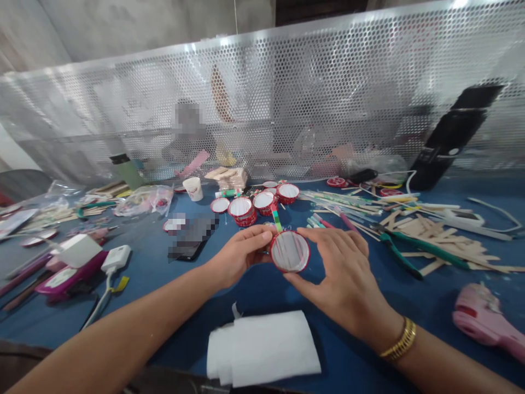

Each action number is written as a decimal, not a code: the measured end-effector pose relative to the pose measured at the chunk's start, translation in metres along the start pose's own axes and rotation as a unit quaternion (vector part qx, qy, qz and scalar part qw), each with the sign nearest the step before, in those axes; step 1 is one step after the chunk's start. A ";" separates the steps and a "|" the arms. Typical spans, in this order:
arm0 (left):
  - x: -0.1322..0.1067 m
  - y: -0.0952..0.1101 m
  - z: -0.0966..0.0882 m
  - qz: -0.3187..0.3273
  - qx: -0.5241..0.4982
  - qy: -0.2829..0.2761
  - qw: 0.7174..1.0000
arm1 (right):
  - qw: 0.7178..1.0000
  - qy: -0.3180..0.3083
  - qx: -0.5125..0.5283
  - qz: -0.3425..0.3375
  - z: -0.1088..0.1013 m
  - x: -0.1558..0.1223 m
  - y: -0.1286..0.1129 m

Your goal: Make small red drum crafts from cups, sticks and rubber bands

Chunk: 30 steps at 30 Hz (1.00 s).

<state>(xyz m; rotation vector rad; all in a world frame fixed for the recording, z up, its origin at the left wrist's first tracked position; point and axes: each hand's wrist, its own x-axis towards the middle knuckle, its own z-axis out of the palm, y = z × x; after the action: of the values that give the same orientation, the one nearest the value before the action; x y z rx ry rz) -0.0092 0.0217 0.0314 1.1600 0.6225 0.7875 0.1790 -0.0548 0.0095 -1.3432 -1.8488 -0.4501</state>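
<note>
Between my hands is a small toy drum point(291, 251), round with a red rim and a pale, shiny face turned up toward me. A green, white and red striped strip point(277, 218) stands at its far edge. My left hand point(245, 250) grips the drum's left side, thumb on top near the rim and the other fingers partly hidden. On the right side, my right hand point(342, 268) holds the rim between thumb and forefinger. Just beyond them, several similar red drums point(242, 211) stand with white faces up. A folded white cloth or paper point(270, 347) lies nearer to me.
Green-handled pliers point(404, 251) rest among wooden sticks point(447, 235) at right, with a pink glue gun point(484, 317) nearby. A phone point(193, 238), a paper cup point(193, 189) and a white charger point(116, 258) are left. A perforated metal screen point(262, 109) spans the back; a black bottle point(455, 137) leans there.
</note>
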 end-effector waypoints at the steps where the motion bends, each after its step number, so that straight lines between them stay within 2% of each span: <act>1: 0.000 0.000 0.000 -0.001 0.009 0.000 1.000 | 1.000 0.000 -0.001 0.001 0.000 0.000 0.000; 6: 0.000 -0.002 -0.001 -0.005 0.039 -0.032 0.999 | 1.000 0.004 -0.002 0.002 -0.001 0.000 0.002; 9: 0.000 -0.003 -0.001 -0.007 0.090 -0.061 0.994 | 1.000 0.006 -0.004 0.007 -0.001 0.001 0.005; 16: -0.001 -0.007 0.003 -0.022 0.188 -0.085 0.978 | 1.000 0.014 -0.020 0.007 -0.002 0.002 0.004; 21: -0.003 -0.008 0.006 -0.031 0.232 -0.069 0.970 | 0.999 0.010 -0.032 0.004 -0.001 0.000 0.003; 30: -0.005 -0.014 0.009 -0.028 0.245 -0.038 0.968 | 0.999 0.008 -0.045 -0.008 -0.001 -0.001 0.000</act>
<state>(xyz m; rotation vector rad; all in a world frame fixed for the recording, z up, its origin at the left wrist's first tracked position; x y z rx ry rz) -0.0016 0.0099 0.0208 1.6072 0.8095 0.5483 0.1798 -0.0556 0.0095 -1.3798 -1.8466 -0.5570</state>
